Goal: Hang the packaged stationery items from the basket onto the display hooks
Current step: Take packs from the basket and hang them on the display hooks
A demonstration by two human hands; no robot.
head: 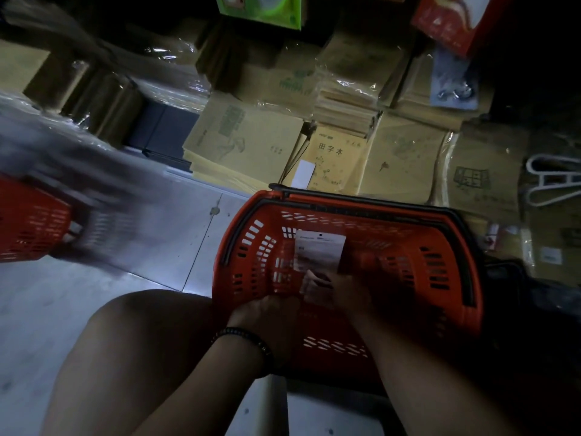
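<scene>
Currently held: your right hand [349, 294] grips the lower end of a white packaged item [319, 253]. Your thumb lies across its face.
Item position: the packaged item stands roughly upright inside the red basket [408, 247], with its top edge towards the far wall. The print on it is too blurred to read.
Left hand: your left hand [267, 313] reaches over the near rim into the basket, with its fingertips close to the bottom corner of the item. You cannot tell from this view whether it grips anything or lies slack, because the light is low and the fingers are in shadow.
Wrist: a dark beaded bracelet [248, 336] sits on your left wrist.
Basket: it rests low in front of you, and its black handles [361, 201] are folded down along the far rim. Apart from the one item, its contents are too dark to make out.
Body: your bare knee [141, 325] is just left of the basket.
Floor: pale tiled floor [157, 240] runs to the left. A second red basket [28, 221] stands there, well apart and smeared by motion blur.
Stock beyond: stacks of kraft-brown exercise books [251, 136], some in clear wrap, fill the area just past the basket. One cover [339, 158] reads 田字本.
Right side: a white hanger [547, 180] lies on the stacks.
Top edge: a green box [261, 7] and a red box [449, 20] are partly cut off by the frame.
</scene>
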